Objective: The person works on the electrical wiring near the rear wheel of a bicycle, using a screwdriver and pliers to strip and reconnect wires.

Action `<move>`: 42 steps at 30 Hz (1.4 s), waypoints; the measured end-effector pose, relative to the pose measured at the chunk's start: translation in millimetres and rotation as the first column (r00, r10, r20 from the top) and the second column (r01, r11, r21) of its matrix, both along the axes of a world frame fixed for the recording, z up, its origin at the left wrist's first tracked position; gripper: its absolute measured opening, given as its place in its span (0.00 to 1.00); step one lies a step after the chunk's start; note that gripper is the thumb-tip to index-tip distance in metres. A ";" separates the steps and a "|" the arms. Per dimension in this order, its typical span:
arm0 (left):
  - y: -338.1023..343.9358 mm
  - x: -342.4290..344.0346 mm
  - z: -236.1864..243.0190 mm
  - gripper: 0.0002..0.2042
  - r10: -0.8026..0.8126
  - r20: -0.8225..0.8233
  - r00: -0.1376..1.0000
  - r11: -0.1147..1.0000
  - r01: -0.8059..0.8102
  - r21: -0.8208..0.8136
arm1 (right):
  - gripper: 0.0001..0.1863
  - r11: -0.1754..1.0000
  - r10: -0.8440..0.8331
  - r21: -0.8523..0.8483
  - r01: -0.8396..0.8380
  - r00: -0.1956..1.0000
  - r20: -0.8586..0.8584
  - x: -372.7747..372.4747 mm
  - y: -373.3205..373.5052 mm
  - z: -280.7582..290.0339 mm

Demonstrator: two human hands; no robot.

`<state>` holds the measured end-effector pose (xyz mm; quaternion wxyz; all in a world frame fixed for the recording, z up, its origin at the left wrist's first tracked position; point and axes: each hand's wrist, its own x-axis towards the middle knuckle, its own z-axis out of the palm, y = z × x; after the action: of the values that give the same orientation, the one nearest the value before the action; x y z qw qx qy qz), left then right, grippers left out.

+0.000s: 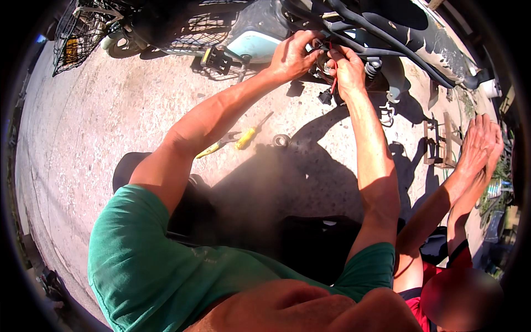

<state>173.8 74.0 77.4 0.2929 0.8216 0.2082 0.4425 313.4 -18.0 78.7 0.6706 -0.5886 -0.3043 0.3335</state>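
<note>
Both my arms reach forward to the lower frame of an electric bike (260, 27). My left hand (292, 57) is closed in a pinch beside the frame; what its fingertips hold is too small to make out. Close to its right, my right hand (348, 72) has its thumb and fingers closed on a red wire (334, 83). The wire runs down past the palm side, and a black connector (325, 97) hangs below. Metal parts of the bike lie just behind my fingers, partly hidden by them.
On the concrete lie a yellow screwdriver (246, 138), pliers (215, 146) and a tape roll (281, 140). A bike pedal (217, 60) juts out left of my hands. A co-worker sits at right, hands (480, 144) together, near a metal stand (441, 141).
</note>
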 end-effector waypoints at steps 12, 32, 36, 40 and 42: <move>35.7 22.7 -2.5 0.09 -0.050 -0.100 0.994 0.964 0.074 0.257 | 0.12 0.999 0.030 -0.038 -0.031 1.000 -0.003 -0.2 2.2 4.1; 10.6 11.9 6.0 0.12 -0.137 0.079 0.988 0.990 0.138 -0.019 | 0.11 1.000 0.030 -0.002 -0.030 0.998 -0.048 1.4 0.7 -1.5; 36.2 22.7 5.3 0.09 -0.152 -0.098 0.984 0.935 0.175 0.309 | 0.11 0.999 0.046 -0.007 -0.047 0.993 -0.113 1.8 -0.6 3.1; 33.0 23.1 4.8 0.09 -0.131 -0.058 0.990 0.954 0.141 0.265 | 0.11 0.998 0.065 0.002 -0.065 0.991 -0.120 2.4 0.7 1.1; 19.1 23.2 9.1 0.10 -0.048 -0.053 0.997 0.983 0.057 0.176 | 0.10 0.997 0.056 -0.044 -0.059 0.997 -0.056 6.3 2.4 -3.1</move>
<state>197.0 93.1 86.5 0.2250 0.8601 0.1532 0.4313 319.7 -15.5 75.6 0.6552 -0.5855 -0.2949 0.3755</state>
